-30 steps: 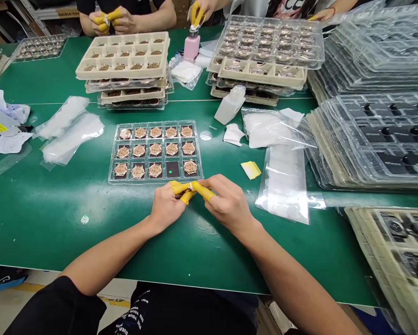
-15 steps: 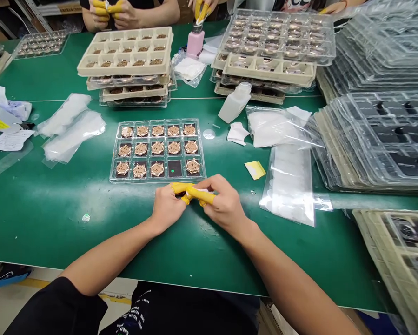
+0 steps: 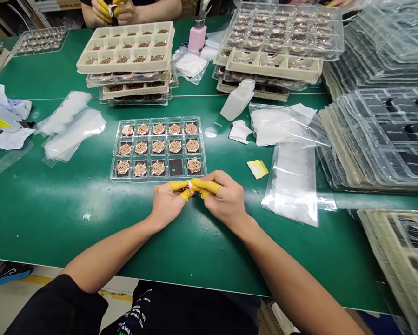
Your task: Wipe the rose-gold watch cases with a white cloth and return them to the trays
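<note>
One tiny piece point(image 3: 191, 187) between both hands point(image 3: 165, 204) point(image 3: 224, 200)

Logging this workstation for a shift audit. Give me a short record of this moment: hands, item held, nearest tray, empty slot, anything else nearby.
hands: left hand and right hand meet at the fingertips, wearing yellow finger cots
item held: small pale item, pinched between them, too small to identify
nearest tray: clear plastic tray holding rose-gold round metal pieces
empty slot: bottom row, fourth from left
nearby: pink bottle; co-worker's hands
</note>
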`<control>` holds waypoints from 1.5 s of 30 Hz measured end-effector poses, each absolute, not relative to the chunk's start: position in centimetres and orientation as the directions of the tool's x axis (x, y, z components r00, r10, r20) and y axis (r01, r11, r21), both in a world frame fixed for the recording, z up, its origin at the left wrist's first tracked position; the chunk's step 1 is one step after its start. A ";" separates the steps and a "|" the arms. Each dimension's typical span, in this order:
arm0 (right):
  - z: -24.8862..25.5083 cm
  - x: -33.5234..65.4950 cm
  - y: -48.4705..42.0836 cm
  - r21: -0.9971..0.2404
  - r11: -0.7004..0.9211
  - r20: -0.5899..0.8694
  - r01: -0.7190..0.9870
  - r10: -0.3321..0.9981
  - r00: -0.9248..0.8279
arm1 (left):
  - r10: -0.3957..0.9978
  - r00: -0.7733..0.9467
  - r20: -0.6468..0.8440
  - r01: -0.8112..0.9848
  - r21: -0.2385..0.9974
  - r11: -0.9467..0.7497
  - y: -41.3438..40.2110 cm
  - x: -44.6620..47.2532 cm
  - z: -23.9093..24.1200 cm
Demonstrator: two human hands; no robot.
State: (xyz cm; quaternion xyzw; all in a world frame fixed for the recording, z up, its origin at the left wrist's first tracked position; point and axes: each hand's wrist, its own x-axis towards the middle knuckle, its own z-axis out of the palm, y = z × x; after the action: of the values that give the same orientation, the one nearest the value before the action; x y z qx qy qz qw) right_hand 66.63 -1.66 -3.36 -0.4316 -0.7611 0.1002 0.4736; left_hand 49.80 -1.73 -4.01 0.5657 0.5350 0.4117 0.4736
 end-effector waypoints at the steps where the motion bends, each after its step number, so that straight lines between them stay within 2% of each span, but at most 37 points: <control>1: -3.4 66.5 -1.6 -0.645 0.550 0.587 0.531 0.801 -0.116 | 0.995 0.077 -0.065 0.184 0.982 0.050 -1.7 49.9 -4.0; 3: -3.5 66.3 -1.6 -0.824 0.386 0.428 0.415 0.904 0.008 | 0.993 0.061 -0.098 0.132 0.987 0.089 -1.6 50.0 -4.1; 5: -3.8 66.0 -1.6 -0.946 0.205 0.233 0.253 0.969 0.086 | 0.992 0.045 -0.119 0.088 0.989 0.115 -1.5 50.1 -4.2; 7: -4.1 65.8 -1.5 -0.989 0.080 0.095 0.124 0.989 0.115 | 0.989 0.030 -0.143 0.034 0.989 0.142 -1.4 50.2 -4.3; 9: -4.3 65.7 -1.5 -0.993 0.042 0.056 0.109 0.990 0.130 | 0.986 0.025 -0.167 -0.013 0.986 0.167 -1.4 50.2 -4.2; 12: -4.2 65.9 -1.6 -0.949 0.165 0.204 0.268 0.971 0.122 | 0.983 0.036 -0.180 -0.024 0.983 0.181 -1.4 50.2 -4.0; 15: -4.1 66.2 -1.6 -0.816 0.411 0.462 0.406 0.886 0.030 | 0.984 0.061 -0.169 0.027 0.986 0.167 -1.5 50.0 -4.1; 17: -4.1 66.4 -1.5 -0.731 0.504 0.548 0.460 0.835 -0.043 | 0.985 0.069 -0.156 0.056 0.987 0.152 -1.6 49.9 -4.3; 19: -4.0 66.7 -1.3 -0.662 0.518 0.549 0.541 0.827 -0.120 | 0.988 0.056 -0.146 0.079 0.987 0.142 -1.6 49.8 -4.6; 22: -3.8 67.2 -1.1 -0.532 0.455 0.444 0.714 0.868 -0.221 | 0.988 0.025 -0.149 0.066 0.987 0.148 -1.5 49.8 -4.9; 26: -2.8 67.8 -1.5 -0.377 0.378 0.376 0.846 0.897 -0.233 | 0.986 0.047 -0.160 -0.038 0.986 0.162 -1.0 50.0 -4.6; 27: -2.6 67.9 -1.7 -0.385 0.361 0.393 0.849 0.897 -0.203 | 0.986 0.052 -0.155 -0.069 0.985 0.159 -0.8 50.0 -4.5; 29: -2.4 68.0 -1.8 -0.511 0.339 0.443 0.790 0.891 -0.095 | 0.990 0.051 -0.128 -0.122 0.983 0.133 -0.6 50.0 -4.3; 32: -2.4 67.8 -1.5 -0.776 0.362 0.444 0.517 0.895 0.039 | 0.996 0.047 -0.071 -0.159 0.984 0.078 -0.5 50.0 -4.2; 35: -2.9 67.2 -1.3 -0.882 0.338 0.360 0.328 0.933 0.007 | 0.998 0.060 -0.034 -0.165 0.985 0.044 -0.4 50.0 -4.4; 37: -3.2 66.9 -1.4 -0.904 0.316 0.336 0.288 0.942 0.021 | 0.998 0.058 -0.001 -0.143 0.990 0.009 -0.5 49.9 -4.6; 39: -3.5 66.8 -1.5 -0.890 0.348 0.375 0.295 0.926 0.038 | 0.997 0.061 0.042 -0.068 0.997 -0.038 -0.6 49.8 -4.6; 42: -3.7 66.9 -1.6 -0.798 0.474 0.486 0.372 0.871 -0.069 | 0.989 0.107 0.104 0.180 0.976 -0.122 -1.1 49.5 -4.3; 45: -3.6 67.2 -1.5 -0.663 0.556 0.549 0.501 0.816 -0.180 | 0.980 0.137 0.144 0.393 0.900 -0.187 -1.6 49.3 -3.8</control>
State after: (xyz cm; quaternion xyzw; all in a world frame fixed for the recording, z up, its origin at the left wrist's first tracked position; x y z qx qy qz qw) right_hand 67.20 -1.54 -3.60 -0.4397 -0.7491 0.1692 0.4657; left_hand 49.31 -1.62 -3.84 0.6587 0.5212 0.3995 0.3672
